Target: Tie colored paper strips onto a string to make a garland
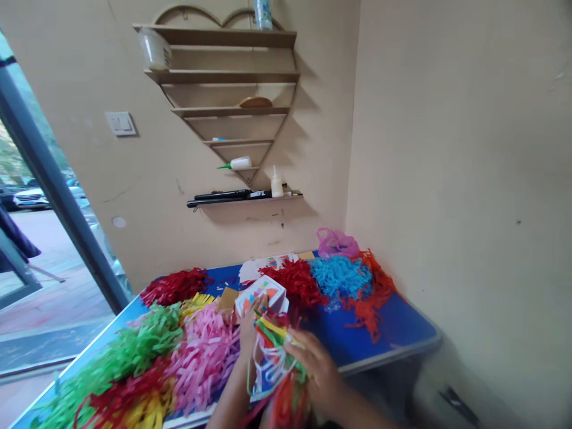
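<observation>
R hand (315, 363) on multicolour strips (279, 345), L hand (252, 325) at white box (263, 295)

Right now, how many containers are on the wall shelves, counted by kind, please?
Narrow-tip bottles, one lying, one upright: 2
Translucent tub: 1
Tall blue-and-white container, partly cut off: 1
Total: 4
The small blue item is too unclear to classify, so it is not counted.
</observation>
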The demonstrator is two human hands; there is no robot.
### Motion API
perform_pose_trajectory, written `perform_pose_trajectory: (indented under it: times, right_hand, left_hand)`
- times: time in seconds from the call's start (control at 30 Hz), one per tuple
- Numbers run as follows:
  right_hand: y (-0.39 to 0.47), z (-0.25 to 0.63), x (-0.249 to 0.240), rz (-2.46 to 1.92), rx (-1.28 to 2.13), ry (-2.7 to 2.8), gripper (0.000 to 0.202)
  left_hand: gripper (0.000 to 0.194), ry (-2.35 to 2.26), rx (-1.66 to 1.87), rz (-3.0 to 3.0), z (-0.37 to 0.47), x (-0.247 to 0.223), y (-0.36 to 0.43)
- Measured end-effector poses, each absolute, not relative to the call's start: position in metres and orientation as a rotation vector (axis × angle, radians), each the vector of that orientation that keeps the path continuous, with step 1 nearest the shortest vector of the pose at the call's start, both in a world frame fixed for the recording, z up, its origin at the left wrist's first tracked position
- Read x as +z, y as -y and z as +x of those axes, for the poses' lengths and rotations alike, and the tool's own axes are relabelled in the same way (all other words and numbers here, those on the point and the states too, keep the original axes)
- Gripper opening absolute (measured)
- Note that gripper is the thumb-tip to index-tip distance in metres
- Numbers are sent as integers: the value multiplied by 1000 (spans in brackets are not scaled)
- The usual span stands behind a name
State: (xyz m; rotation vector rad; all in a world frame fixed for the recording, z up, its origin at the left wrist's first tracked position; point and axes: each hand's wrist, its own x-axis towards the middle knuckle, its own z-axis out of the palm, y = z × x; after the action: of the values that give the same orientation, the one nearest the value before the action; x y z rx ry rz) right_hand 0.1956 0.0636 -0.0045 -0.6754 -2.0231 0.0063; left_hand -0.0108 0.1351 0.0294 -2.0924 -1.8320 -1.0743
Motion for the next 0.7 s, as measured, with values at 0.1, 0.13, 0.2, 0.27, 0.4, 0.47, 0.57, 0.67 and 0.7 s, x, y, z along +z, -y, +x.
perform_pose_trajectory:
  times: [0.1, 0.13, 0.2, 0.27, 0.4, 0.47, 0.57, 0.67, 0.7]
  right_hand:
    - [-77, 205, -20, -732, -217, 2142, 46]
    - [-80, 208, -23, -756, -264, 2199, 45]
    - [-82, 212, -25, -819, -306, 2314, 40]
    - [-81, 212, -24, -899, -284, 2393, 34]
    - [-86, 204, -25, -1134, 39, 2144, 39]
    - [-90, 198, -30, -1190, 242, 1860, 47]
    - [-87, 189, -41, -1185, 342, 1641, 56]
    - [-78, 185, -48, -1116, 465, 1600, 50]
    - [-76, 185, -49, -1091, 526, 1599, 45]
  left_hand:
    - [52, 1833, -930, -2142, -8, 39, -129]
    - [52, 1846, -885, -2134, -6, 43, -126]
    - [49, 1879, -807, -2097, 1, 50, -119]
    - [44, 1903, -748, -2057, 13, 52, -111]
    - [42, 1821, -636, -2069, 43, 41, -95]
    - [42, 1762, -524, -2119, 55, 33, -91]
    - [43, 1747, -398, -2194, 64, 28, -88]
    - [45, 1737, -367, -2239, 69, 30, -85]
    - [46, 1731, -361, -2251, 72, 31, -83]
